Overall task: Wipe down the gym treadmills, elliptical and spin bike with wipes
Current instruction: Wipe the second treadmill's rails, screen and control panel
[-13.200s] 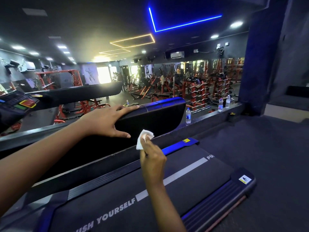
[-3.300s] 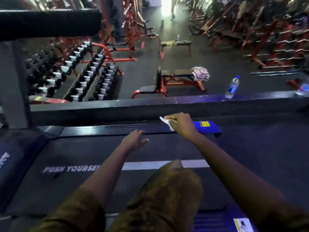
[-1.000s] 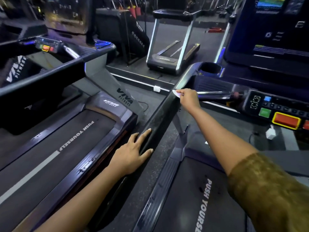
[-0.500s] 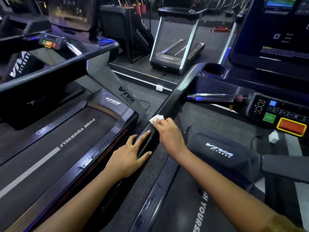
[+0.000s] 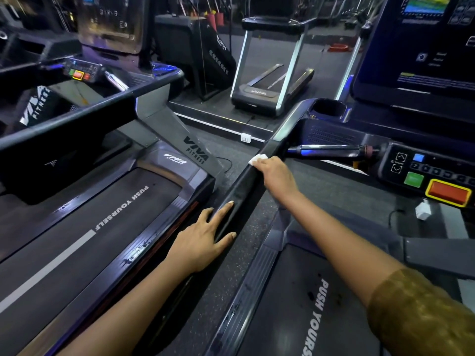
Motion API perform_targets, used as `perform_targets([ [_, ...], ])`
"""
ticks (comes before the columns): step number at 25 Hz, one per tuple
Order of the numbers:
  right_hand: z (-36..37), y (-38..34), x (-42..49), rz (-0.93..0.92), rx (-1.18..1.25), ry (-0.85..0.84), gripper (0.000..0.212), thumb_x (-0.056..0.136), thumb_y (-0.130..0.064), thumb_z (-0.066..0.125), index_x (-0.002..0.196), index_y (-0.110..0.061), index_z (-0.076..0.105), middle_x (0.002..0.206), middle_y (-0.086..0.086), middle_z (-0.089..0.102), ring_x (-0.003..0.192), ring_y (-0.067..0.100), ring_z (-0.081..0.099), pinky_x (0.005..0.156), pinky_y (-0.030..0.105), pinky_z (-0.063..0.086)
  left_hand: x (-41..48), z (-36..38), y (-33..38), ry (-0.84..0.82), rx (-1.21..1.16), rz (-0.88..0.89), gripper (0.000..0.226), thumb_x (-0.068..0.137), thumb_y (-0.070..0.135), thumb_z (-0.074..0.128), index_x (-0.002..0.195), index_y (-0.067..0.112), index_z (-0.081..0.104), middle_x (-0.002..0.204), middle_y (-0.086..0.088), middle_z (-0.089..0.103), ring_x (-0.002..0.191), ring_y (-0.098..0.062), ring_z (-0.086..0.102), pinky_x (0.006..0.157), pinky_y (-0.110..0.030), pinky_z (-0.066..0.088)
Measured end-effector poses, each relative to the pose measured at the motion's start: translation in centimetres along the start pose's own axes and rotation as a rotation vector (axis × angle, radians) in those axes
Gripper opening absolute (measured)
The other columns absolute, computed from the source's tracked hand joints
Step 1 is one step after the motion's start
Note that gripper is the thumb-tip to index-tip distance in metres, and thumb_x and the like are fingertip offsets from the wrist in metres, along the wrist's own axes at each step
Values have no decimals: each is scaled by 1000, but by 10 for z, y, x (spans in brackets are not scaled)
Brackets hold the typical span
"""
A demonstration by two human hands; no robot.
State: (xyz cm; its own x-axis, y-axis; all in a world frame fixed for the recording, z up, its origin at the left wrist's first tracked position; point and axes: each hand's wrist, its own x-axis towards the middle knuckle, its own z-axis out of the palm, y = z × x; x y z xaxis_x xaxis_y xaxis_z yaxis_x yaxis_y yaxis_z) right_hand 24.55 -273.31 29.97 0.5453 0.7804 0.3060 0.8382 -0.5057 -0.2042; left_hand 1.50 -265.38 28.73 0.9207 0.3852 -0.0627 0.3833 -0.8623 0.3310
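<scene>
**Wiping down a treadmill (image 5: pixel 282 317)**

The likely risk: the left hand (image 5: pixel 203 240), braced on the handrail (image 5: pixel 244 191), could slide if the surface is wet, and the small wipe (image 5: pixel 257 158) could bunch and escape. The left hand lies flat, fingers straight, holding nothing. The right hand (image 5: pixel 276 176), arm outstretched, curls over the wipe higher up the handrail.

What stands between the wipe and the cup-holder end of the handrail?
Nothing visible: the handrail is bare from the wipe under the right hand up to the cup holder. The left hand rests lower, behind it.
</scene>
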Motion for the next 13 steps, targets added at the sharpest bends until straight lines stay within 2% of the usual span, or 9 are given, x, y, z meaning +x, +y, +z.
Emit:
perform_targets([
  [3,1,-27,-34,-143,-13,93,40,87,-1,42,122,-7,61,116,8,64,89,30,55,67,38,54,0,-1,2,-1,13,-19,65,92,63,34,143,56,-6,153,3,22,118,-30,54,88,-36,46],
  [5,6,-39,-55,-200,28,184,43,81,-6,36,112,-6,67,105,8,68,77,27,59,55,32,56,2,-2,3,-7,22,-27,65,93,62,35,144,54,-4,153,2,22,119,-31,53,88,-36,45],
  [6,9,-43,-66,-231,46,204,47,79,-9,32,110,-6,67,103,7,69,75,26,60,54,30,56,2,-2,3,-9,19,-29,66,92,62,35,145,54,-4,153,2,22,119,-32,53,89,-36,44],
  [9,-1,-53,-85,-276,166,170,44,77,-7,36,107,-8,69,101,7,71,72,26,60,63,29,53,2,-2,1,-26,-71,-25,72,91,63,36,145,52,-10,154,4,23,124,-31,50,93,-39,43],
  [11,-8,-49,-73,-161,240,173,39,79,-1,44,106,-12,70,104,8,71,79,29,63,72,32,51,5,-2,-5,-52,-198,-18,77,90,63,41,145,50,-12,155,-1,23,132,-29,42,102,-42,39],
  [13,-9,-43,-51,-9,189,165,42,81,7,48,113,-12,67,116,8,66,90,30,62,80,34,49,4,-4,-12,-78,-363,5,85,85,68,45,145,47,-11,156,-4,22,140,-23,31,112,-44,31],
])
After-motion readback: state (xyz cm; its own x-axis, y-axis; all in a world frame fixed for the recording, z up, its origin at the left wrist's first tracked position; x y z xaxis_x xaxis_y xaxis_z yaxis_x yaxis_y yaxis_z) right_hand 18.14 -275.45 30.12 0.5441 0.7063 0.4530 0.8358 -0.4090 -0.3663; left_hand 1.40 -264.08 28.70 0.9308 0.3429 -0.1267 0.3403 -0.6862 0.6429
